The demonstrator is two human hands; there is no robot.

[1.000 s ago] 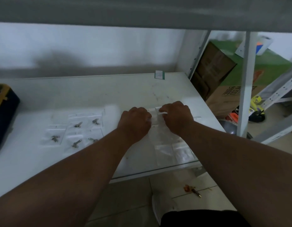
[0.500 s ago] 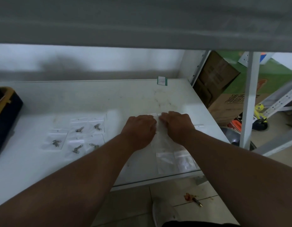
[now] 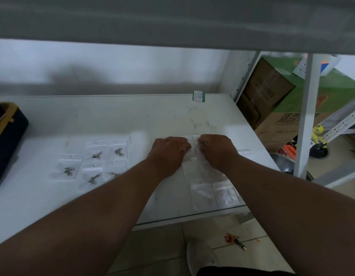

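A small clear plastic bag (image 3: pixel 195 145) lies on the white shelf (image 3: pixel 132 120), right of centre. My left hand (image 3: pixel 169 151) and my right hand (image 3: pixel 217 149) sit side by side on it with curled fingers, each pinching the bag near its top edge. What the bag holds is hidden under my hands. Left of my hands, several clear bags with small metal parts (image 3: pixel 97 162) lie in a loose grid. Two more clear bags (image 3: pixel 212 193) lie near the shelf's front edge, under my right forearm.
A dark case with a yellow rim (image 3: pixel 5 136) stands at the shelf's left end. A small green-edged card (image 3: pixel 199 96) leans at the back wall. Cardboard boxes (image 3: pixel 272 100) and a white shelf post (image 3: pixel 304 116) stand to the right. Another shelf (image 3: pixel 172 20) hangs overhead.
My hands have stayed on the bag, fingers shifting along its top edge. The camera has tilted slightly, so the scene sits lower in view.
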